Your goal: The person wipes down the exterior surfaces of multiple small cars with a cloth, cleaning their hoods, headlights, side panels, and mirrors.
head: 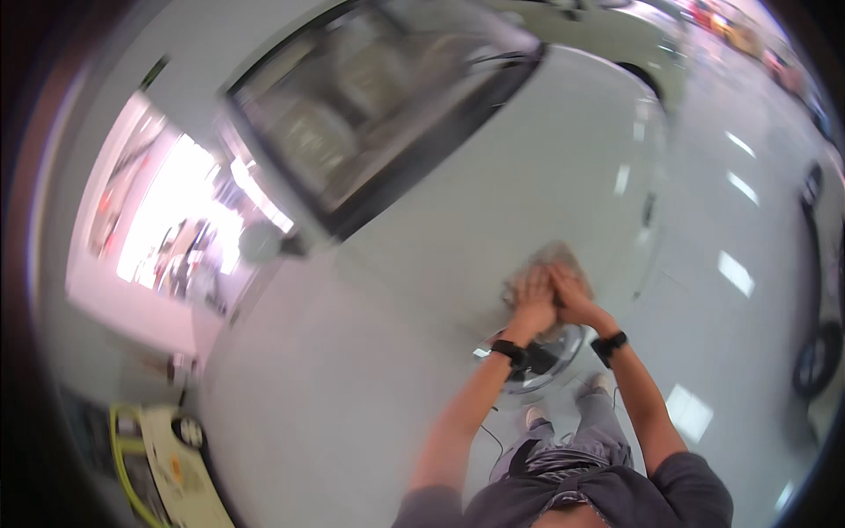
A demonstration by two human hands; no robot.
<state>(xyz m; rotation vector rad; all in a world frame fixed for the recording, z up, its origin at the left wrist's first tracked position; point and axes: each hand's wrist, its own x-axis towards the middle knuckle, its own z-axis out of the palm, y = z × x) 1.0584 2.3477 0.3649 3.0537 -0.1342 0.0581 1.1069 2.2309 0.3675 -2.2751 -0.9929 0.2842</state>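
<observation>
My left hand [535, 298] and my right hand [573, 292] lie flat and side by side on a greyish-brown cloth [556, 254], pressed against the hood of a pale car [422, 264]. Part of the cloth sticks out beyond my fingertips; the rest is hidden under my palms. Just below my hands is the car's round headlight [544, 369], partly covered by my left wrist. Each wrist wears a black band.
The windshield [370, 99] lies up and left, with a round side mirror [259, 243] near it. Another pale car [647, 39] stands beyond the hood. A yellow-green car [175, 462] is at lower left, and a dark-wheeled vehicle [818, 360] at right. A thin cable [492, 439] lies by my feet.
</observation>
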